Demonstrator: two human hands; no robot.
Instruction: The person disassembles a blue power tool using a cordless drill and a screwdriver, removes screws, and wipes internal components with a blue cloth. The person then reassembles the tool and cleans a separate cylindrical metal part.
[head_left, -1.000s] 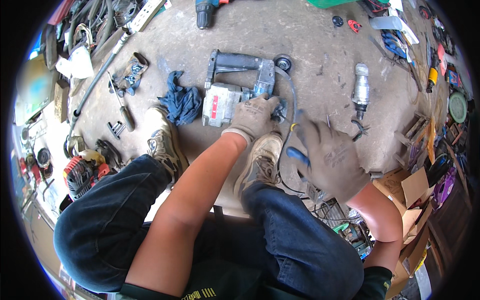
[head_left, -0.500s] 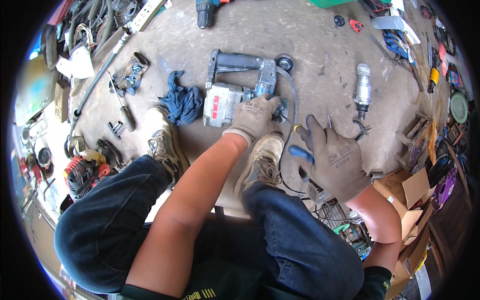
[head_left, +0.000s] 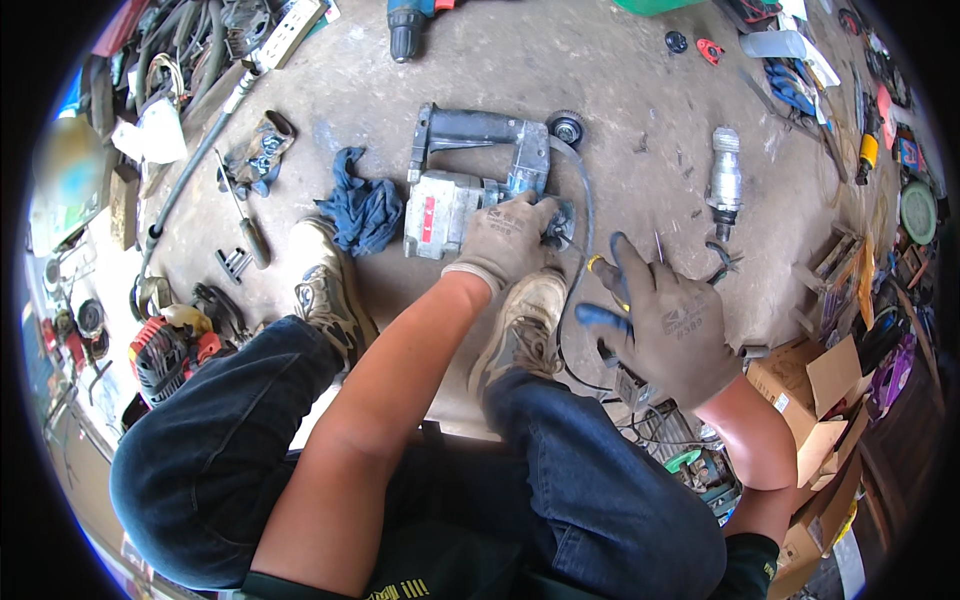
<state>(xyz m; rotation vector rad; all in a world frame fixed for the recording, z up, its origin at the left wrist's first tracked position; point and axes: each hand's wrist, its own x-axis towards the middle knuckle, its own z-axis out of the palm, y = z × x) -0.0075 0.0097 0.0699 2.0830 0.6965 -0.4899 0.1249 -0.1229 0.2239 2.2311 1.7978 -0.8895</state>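
Note:
A power tool body [head_left: 440, 212], grey metal with a black D-shaped handle, lies on the floor before my feet. My left hand [head_left: 505, 235], in a grey-brown glove, has its fingers closed on the tool's blue section at the right end. A grey power cord [head_left: 588, 195] curves away from that end. My right hand [head_left: 672, 325], gloved with blue fingertips, hovers right of the tool, fingers curled around a slim tool with yellow parts [head_left: 597, 263]. Most of that tool is hidden by the glove, so its kind cannot be made out.
A blue rag [head_left: 362, 205] lies left of the power tool, a screwdriver [head_left: 253, 236] farther left. A silver cylindrical part [head_left: 725, 180] lies at right. Beyond are a cordless drill [head_left: 405, 35] and a round black part [head_left: 565, 128]. Open cardboard boxes [head_left: 785, 390] stand lower right.
My right hand has shifted very slightly, and a little more of the yellow shows between its fingers. My left hand stays on the power tool. The whole view has tilted slightly.

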